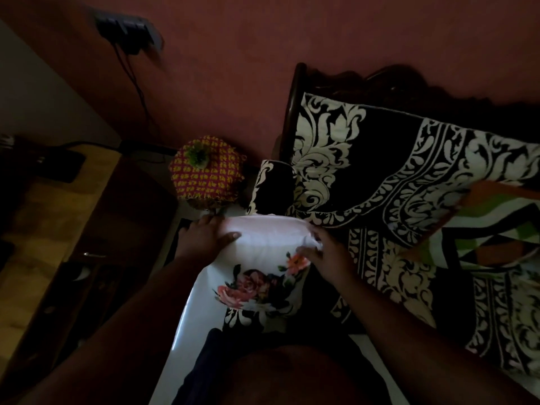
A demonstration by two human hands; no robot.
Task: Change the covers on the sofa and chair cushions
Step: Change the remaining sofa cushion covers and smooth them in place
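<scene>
Head view is dim, so I read it slowly from the left. I see a wooden cabinet (96,229) with a small metal handle, then a rounded object in a pink-and-yellow crocheted cover (209,171) with a green tuft on top. My left hand (209,233) lies on the near-left corner of the white cushion (263,241), thumb pressed flat on the smooth fabric, the other fingers wrapped over the edge. A rose print marks the cushion's lower part. My right hand (320,254) pinches a bunched fold of white cover at the cushion's right corner. Farther right, black-and-cream damask cushions (380,171) sit on the dark wooden sofa (295,112). No writing is legible.
</scene>
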